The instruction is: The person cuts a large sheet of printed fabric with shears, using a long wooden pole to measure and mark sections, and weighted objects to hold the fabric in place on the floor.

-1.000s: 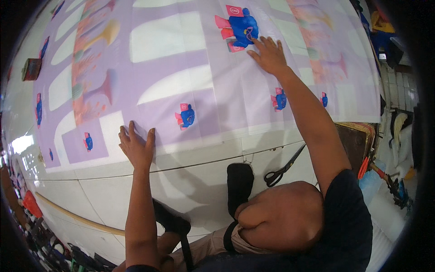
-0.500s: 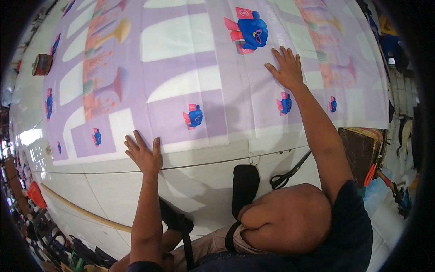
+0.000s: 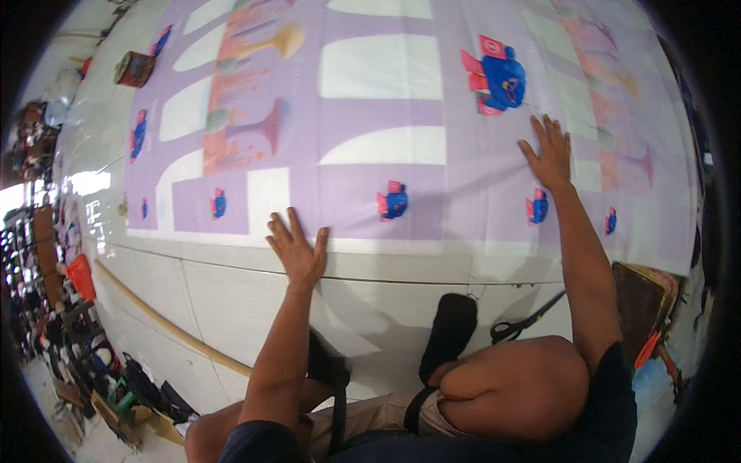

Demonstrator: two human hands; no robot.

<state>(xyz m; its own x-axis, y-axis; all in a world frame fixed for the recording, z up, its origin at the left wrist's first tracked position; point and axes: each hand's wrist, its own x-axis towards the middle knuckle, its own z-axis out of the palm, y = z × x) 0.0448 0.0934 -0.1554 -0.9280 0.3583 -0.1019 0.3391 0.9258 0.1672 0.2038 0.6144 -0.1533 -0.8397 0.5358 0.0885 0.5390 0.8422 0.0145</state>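
Note:
A large printed sheet (image 3: 382, 92) in lilac and white, with blue and pink cartoon figures, lies spread over the pale tiled floor. My left hand (image 3: 299, 251) rests flat at its near edge, fingers apart, thumb pointing to the right. Farther up and to the right, my right hand (image 3: 550, 157) presses on the sheet with spread fingers, just below the biggest blue figure (image 3: 503, 82). Neither hand grips anything. Faint creases run across the sheet between the two hands.
Black scissors (image 3: 529, 320) lie on the floor by my right knee. A long wooden stick (image 3: 166, 324) is at left. A rusty tin (image 3: 133, 69) stands on the sheet's far left edge. At right is a worn, dark box-like block (image 3: 648, 301). Clutter (image 3: 100, 355) fills the left side.
The view has turned, so the sheet and both hands appear farther right. Both hands stay flat on the sheet, in about the same places on it.

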